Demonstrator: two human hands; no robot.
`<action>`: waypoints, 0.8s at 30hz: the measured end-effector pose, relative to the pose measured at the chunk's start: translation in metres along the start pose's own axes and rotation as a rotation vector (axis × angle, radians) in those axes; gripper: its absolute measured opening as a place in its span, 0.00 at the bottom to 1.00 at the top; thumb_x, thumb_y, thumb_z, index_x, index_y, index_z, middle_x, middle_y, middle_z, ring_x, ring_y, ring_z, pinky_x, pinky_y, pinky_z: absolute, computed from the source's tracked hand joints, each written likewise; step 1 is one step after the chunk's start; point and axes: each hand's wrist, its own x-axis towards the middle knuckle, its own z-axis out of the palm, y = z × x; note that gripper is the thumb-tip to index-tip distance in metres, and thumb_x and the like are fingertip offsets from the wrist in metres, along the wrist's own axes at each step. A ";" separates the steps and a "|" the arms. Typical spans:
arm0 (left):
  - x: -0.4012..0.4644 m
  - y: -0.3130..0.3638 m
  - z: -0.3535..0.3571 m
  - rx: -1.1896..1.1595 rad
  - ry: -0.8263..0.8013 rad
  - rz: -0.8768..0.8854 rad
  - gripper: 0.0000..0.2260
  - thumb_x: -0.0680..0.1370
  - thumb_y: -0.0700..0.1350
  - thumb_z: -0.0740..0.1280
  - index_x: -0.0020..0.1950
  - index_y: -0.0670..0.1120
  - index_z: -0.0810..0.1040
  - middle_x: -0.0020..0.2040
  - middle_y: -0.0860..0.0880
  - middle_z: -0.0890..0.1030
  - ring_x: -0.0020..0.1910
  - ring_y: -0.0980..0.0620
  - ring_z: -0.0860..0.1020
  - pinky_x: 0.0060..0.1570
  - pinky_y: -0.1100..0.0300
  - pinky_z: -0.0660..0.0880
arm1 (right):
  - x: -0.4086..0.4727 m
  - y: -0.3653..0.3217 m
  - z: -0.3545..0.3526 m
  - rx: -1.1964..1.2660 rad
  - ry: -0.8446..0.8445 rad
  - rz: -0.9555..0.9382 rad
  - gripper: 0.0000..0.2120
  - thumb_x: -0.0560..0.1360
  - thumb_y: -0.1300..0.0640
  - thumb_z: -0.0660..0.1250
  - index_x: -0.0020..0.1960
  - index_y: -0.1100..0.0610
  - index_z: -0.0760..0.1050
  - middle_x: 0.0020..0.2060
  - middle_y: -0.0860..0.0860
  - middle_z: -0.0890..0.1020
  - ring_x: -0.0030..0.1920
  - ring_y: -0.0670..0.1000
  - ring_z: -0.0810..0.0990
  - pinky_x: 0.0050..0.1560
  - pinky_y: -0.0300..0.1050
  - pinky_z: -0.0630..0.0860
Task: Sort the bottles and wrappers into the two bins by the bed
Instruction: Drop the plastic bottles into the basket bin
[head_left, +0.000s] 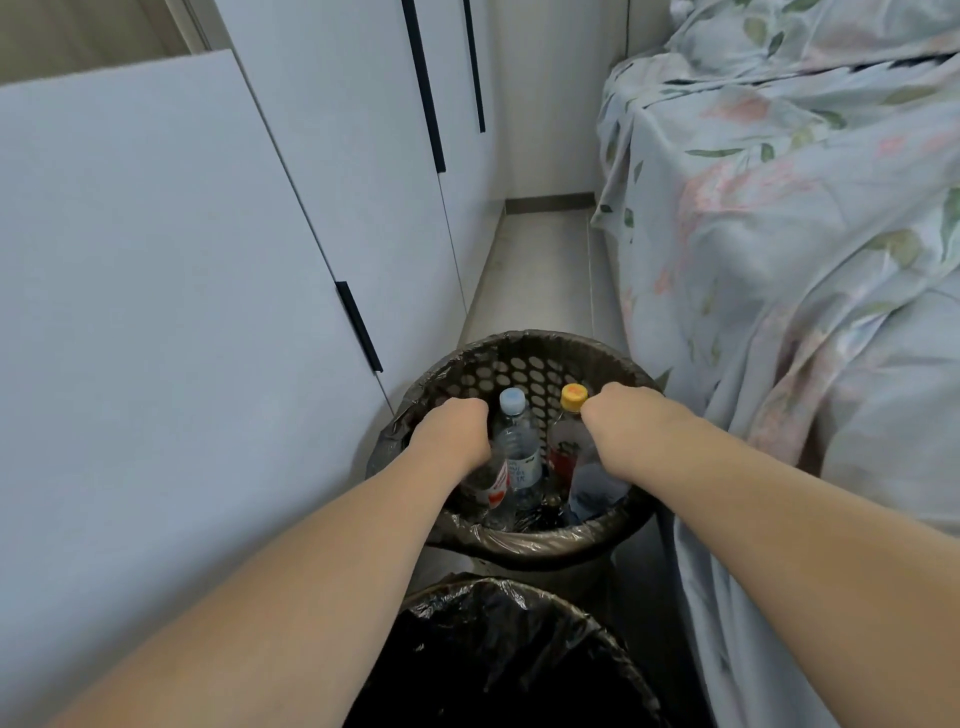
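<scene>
Both of my hands reach down into the far bin (524, 358), a dark perforated basket lined with a black bag. My left hand (452, 431) grips a clear bottle with a blue cap (515, 441), held upright. My right hand (621, 415) grips a clear bottle with a yellow cap (571, 402) and a red label. The fingers of both hands curl down out of sight. Two more clear bottles lie inside the bin, one with a red and white label (491, 486) under my left wrist and one (592, 491) under my right wrist. No wrappers are in view.
A second bin (524, 597) with a black liner stands nearer to me, and its inside is dark. White wardrobe doors (182, 260) with black handles close off the left. The bed with a floral sheet (779, 260) fills the right. A narrow strip of floor (540, 270) runs behind the bins.
</scene>
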 end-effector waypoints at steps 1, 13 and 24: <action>0.001 -0.001 0.003 -0.014 0.004 -0.006 0.11 0.75 0.40 0.65 0.57 0.46 0.76 0.52 0.45 0.78 0.49 0.45 0.78 0.50 0.49 0.79 | 0.001 0.000 0.001 -0.010 -0.017 0.002 0.18 0.74 0.64 0.67 0.63 0.62 0.72 0.48 0.55 0.72 0.54 0.58 0.77 0.52 0.49 0.76; 0.013 0.002 0.007 -0.009 -0.019 0.017 0.12 0.75 0.40 0.65 0.59 0.46 0.75 0.53 0.45 0.78 0.50 0.45 0.78 0.52 0.50 0.78 | 0.011 -0.001 0.015 -0.047 -0.027 -0.039 0.16 0.75 0.63 0.66 0.63 0.61 0.73 0.55 0.57 0.78 0.55 0.58 0.78 0.54 0.52 0.77; 0.008 -0.004 0.006 0.039 -0.021 0.062 0.14 0.76 0.42 0.64 0.62 0.46 0.74 0.58 0.45 0.77 0.55 0.45 0.77 0.52 0.53 0.75 | 0.018 -0.002 0.021 -0.050 -0.052 -0.029 0.18 0.75 0.62 0.66 0.65 0.60 0.73 0.57 0.57 0.78 0.55 0.58 0.78 0.54 0.52 0.77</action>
